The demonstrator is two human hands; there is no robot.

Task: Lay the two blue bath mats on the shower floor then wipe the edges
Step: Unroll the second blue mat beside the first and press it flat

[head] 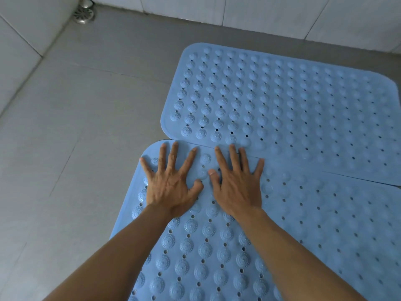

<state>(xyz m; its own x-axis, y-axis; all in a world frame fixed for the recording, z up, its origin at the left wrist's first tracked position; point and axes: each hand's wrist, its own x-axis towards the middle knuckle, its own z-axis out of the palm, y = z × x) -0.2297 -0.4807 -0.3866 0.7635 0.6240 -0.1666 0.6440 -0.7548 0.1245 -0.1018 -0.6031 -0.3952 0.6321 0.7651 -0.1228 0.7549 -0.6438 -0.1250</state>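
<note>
Near mat (303, 224): blue, flat on grey floor (86, 127).
Left hand (171, 187): pressed on its far corner, fingers spread wide.
Right hand (236, 187): beside it, fingers splayed flat, tips at the seam.
Far mat (293, 105): flat, edge touching the nearer one, by tiled wall (260, 11).
Drain (84, 14): far left corner.
</note>
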